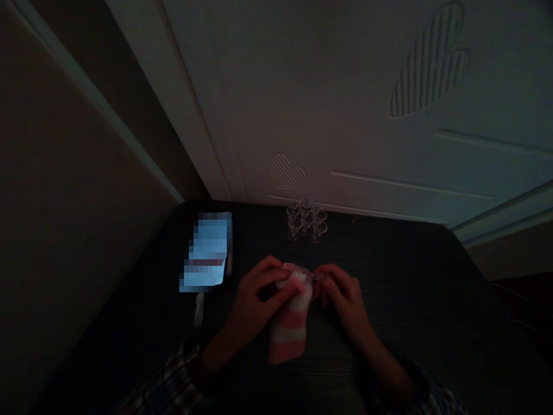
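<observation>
A pink and white striped sock-like cloth (289, 331) hangs down over the dark table, low in the middle of the view. My left hand (263, 291) pinches its upper end between thumb and fingers. On the right, my right hand (341, 291) has its fingers closed round a small clear piece (317, 277) at the cloth's upper right edge. What exactly this piece is cannot be made out in the dim light.
Several small clear ring-shaped items (306, 221) stand in a cluster at the back of the dark table (389, 253). A bright-screened device (209, 248) lies at the left, a white cord or strap (199, 308) below it. Behind rises a pale panel (345, 115) with heart reliefs.
</observation>
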The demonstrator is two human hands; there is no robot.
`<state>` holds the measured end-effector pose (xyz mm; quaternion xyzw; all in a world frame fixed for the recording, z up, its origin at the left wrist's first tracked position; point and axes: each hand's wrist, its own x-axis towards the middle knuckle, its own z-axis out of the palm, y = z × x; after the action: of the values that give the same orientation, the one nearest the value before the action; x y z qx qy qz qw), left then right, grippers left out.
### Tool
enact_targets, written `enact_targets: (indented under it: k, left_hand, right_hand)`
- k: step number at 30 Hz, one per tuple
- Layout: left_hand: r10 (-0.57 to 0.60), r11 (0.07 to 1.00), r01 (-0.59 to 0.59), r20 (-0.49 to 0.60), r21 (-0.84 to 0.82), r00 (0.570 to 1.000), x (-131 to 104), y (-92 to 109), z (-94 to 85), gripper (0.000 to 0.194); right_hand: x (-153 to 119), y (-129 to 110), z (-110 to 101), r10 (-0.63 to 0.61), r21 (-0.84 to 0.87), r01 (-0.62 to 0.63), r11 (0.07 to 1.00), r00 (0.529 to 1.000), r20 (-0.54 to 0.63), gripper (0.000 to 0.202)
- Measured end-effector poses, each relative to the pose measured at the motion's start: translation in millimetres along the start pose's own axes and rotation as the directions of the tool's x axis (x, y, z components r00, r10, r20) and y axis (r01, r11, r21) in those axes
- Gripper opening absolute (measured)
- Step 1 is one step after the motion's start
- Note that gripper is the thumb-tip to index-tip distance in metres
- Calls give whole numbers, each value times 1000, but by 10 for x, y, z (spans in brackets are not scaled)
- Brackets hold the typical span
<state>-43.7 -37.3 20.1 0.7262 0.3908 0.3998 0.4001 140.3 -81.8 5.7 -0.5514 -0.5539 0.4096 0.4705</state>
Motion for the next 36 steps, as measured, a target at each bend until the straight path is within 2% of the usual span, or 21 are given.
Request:
enact_targets:
  k: [7,10,15,24,27,32,36]
  left_hand:
    - [-13,1000,13,-26,-3,1000,6,-2,4,10]
    - [-61,997,58,-70,-45,996,7,-18,4,11]
    - [-95,991,86,-88,-106,992,20,-43,-4,10]
    - [-65,995,62,-49,-72,997,-5,-61,-6,12]
    - [-38,999,37,-18,-30,999,-12,-56,-10,13]
    - [-1,999,2,-23,45,1000,-16,-25,-24,11]
    - [-11,997,17,-80,69,997,-9,-38,-28,10]
  right_hand:
    - [17,7,23,-6,49,5,999,1000,18,31]
    - [20,-16,38,-22,54,22,998,1000,10,26]
    - [3,-29,53,-23,68,23,997,1000,-6,35]
    - [6,-3,21,-43,-55,42,998,999,-20,20]
    - [6,3,18,-27,-17,27,999,1000,7,23]
    - [15,16,26,-28,56,21,998,990,135,42]
    - [33,-14,42,-47,83,40,996,995,93,29]
